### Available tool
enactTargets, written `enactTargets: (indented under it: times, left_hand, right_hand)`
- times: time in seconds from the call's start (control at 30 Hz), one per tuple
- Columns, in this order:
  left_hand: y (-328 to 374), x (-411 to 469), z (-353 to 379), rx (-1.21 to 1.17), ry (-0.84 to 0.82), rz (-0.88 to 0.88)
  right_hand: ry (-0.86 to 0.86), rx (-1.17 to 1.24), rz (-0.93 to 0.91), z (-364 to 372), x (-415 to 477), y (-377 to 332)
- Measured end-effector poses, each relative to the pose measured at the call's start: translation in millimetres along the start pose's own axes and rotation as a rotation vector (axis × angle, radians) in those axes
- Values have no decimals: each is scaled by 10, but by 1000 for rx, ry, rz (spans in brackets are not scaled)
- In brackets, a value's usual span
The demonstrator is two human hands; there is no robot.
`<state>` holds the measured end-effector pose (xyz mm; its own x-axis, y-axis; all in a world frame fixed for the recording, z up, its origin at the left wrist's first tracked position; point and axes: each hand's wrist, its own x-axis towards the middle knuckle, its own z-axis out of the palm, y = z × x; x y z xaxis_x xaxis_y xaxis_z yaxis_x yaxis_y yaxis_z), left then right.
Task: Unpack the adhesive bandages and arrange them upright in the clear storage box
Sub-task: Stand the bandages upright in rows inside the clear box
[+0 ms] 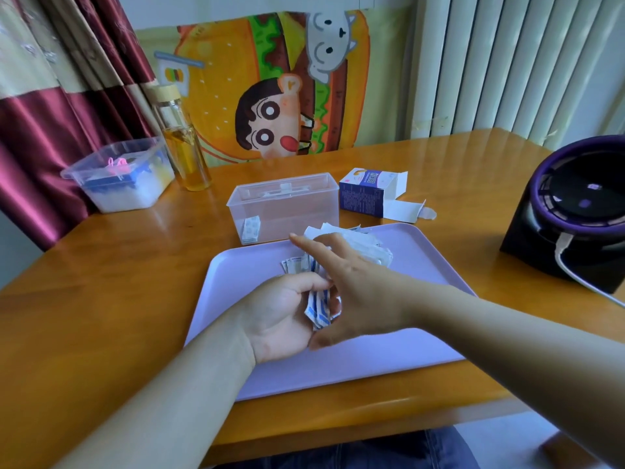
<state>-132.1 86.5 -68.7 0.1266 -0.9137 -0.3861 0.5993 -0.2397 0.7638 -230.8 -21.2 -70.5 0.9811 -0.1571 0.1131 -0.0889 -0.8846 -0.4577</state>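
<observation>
Head view: left hand (277, 319) fingers are curling round a bandage bundle (318, 311), right hand (355, 286) fingers stretching wide just above. Any loosening is risking bandages slipping below the fingers.

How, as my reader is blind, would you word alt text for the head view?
The left hand grips a bunch of bandages over a tray; the open right hand reaches above it. Behind, a clear box holds a few upright strips.
</observation>
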Motion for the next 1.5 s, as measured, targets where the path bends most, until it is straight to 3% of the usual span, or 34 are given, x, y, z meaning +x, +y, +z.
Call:
enactTargets:
  times: [0.13,0.33,0.57,0.83,1.1,1.3,1.5]
  left_hand:
    - [-9,-57,-36,100,-57,16]
    - [-41,-68,-32,182,47,72]
    - [-31,-113,41,368,47,187]
    - [-56,-97,44,345,26,221]
    - [-9,-111,0,163,-142,122]
    - [-22,-112,-4,265,-45,153]
    - [28,-193,-10,382,12,119]
  right_hand:
    - [68,71,-67,-38,-9,30]
    - [0,112,-115,-73,-75,-12]
    - [78,94,-125,-77,-97,-51]
    - [116,70,-122,-45,-102,-37]
    - [238,105,-174,-38,-94,-5]
    - [155,95,-191,-121,-107,-97]
    - [177,287,-10,-430,-60,-89]
